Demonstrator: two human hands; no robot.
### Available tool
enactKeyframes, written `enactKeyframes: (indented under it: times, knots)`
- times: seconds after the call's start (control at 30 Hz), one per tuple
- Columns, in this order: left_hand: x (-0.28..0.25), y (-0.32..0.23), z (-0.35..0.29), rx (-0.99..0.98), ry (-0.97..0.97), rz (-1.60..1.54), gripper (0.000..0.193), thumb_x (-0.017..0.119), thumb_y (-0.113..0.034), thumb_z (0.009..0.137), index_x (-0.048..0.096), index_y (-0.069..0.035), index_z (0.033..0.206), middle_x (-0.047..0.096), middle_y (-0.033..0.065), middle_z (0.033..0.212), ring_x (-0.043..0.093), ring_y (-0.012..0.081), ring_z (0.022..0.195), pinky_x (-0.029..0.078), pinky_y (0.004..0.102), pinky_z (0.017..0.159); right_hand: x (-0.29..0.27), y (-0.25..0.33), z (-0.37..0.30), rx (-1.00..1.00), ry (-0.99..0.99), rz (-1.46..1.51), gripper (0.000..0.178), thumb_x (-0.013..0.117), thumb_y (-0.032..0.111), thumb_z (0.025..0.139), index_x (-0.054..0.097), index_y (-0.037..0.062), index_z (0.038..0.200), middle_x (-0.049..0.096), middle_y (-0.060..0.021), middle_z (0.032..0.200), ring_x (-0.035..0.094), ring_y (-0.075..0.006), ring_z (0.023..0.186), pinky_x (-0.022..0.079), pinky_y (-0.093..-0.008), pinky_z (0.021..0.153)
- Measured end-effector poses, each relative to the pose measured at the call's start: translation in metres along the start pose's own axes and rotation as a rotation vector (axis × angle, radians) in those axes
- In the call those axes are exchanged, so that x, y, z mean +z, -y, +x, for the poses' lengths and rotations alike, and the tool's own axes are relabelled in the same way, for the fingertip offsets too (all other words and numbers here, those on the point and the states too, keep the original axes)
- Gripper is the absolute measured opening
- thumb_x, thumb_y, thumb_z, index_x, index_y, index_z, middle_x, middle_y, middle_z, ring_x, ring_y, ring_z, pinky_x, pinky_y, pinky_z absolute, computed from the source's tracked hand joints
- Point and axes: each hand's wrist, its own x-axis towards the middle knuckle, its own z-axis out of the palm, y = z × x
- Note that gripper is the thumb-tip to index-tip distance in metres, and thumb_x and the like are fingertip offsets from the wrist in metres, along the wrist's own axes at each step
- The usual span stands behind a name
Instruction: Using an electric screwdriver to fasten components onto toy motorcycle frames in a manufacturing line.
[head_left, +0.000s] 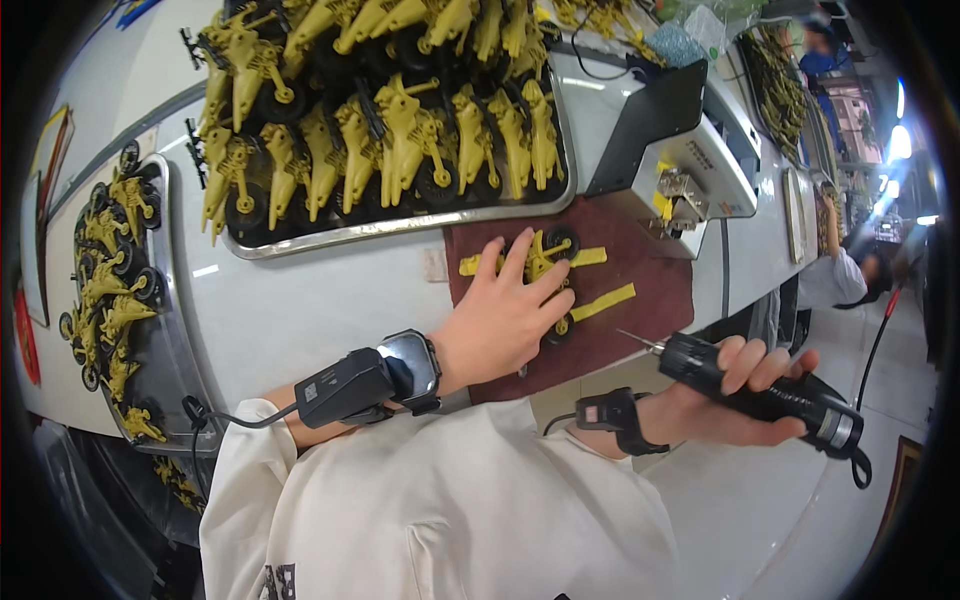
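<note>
On a maroon mat lies a yellow toy motorcycle with black wheels. My left hand rests over it, fingers bent and spread around its body, holding it against the mat. The palm and fingers cover much of the toy. Strips of yellow tape run across the mat beside it. To the right of the mat, my right hand is wrapped round a black electric screwdriver. Its thin bit points left toward the toy, apart from it.
A metal tray packed with yellow toy motorcycles stands at the far side. Another tray of them is at left. Behind the mat's right side sits a box-shaped screw feeder. A person works at far right.
</note>
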Motion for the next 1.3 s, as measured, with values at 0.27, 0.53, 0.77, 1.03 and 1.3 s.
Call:
enactKeyframes:
  times: [0.27, 0.53, 0.77, 1.03, 1.3]
  knots:
    - [-0.123, 0.027, -0.118, -0.315, -0.269, 0.182, 0.056, 0.06, 0.004, 0.055, 0.061, -0.01, 0.109, 0.055, 0.0115, 0.127, 0.038, 0.0386, 0.128, 0.024, 0.0477, 0.102, -0.044, -0.006, 0.008, 0.038, -0.132, -0.159, 0.068, 0.055, 0.051, 0.087, 0.037, 0.002, 0.131, 0.044, -0.0018, 0.067, 0.041, -0.0125, 0.049, 0.031, -0.0255, 0.05]
    - [-0.155, 0.074, -0.22, -0.926, -0.514, 0.875, 0.064, 0.059, -0.001, 0.067, 0.047, -0.01, 0.128, 0.03, 0.0139, 0.147, 0.02, 0.042, 0.136, 0.012, 0.0514, 0.11, -0.026, -0.027, 0.006, 0.161, -0.288, -0.253, 0.066, 0.049, 0.053, 0.088, 0.036, 0.0022, 0.128, 0.044, -0.0027, 0.066, 0.04, -0.0125, 0.048, 0.031, -0.0263, 0.049]
    - [-0.125, 0.066, -0.017, -0.295, -0.097, 0.448, 0.079, 0.069, -0.015, 0.064, 0.038, -0.011, 0.136, 0.03, 0.0204, 0.142, 0.03, 0.038, 0.13, 0.023, 0.0521, 0.104, -0.022, -0.029, -0.003, 0.156, -0.18, -0.246, 0.06, 0.044, 0.049, 0.092, 0.035, 0.0029, 0.129, 0.046, -0.0052, 0.067, 0.041, -0.0149, 0.047, 0.035, -0.0299, 0.048]
    - [-0.11, 0.092, 0.004, -0.182, -0.244, 0.481, 0.049, 0.066, -0.007, 0.07, 0.053, -0.013, 0.116, 0.047, 0.015, 0.115, 0.045, 0.0312, 0.109, 0.033, 0.0438, 0.089, -0.042, -0.011, -0.004, 0.108, -0.297, -0.358, 0.058, 0.047, 0.049, 0.09, 0.037, 0.0023, 0.123, 0.046, -0.0054, 0.063, 0.043, -0.0152, 0.045, 0.036, -0.0295, 0.046]
    - [-0.083, 0.031, -0.014, 0.048, -0.724, 0.113, 0.034, 0.068, -0.009, 0.074, 0.061, -0.01, 0.107, 0.056, 0.0092, 0.107, 0.055, 0.0212, 0.094, 0.04, 0.0361, 0.083, -0.044, -0.019, 0.013, 0.048, -0.195, -0.289, 0.065, 0.051, 0.053, 0.088, 0.037, 0.0026, 0.126, 0.048, -0.0057, 0.066, 0.044, -0.016, 0.045, 0.036, -0.0304, 0.047]
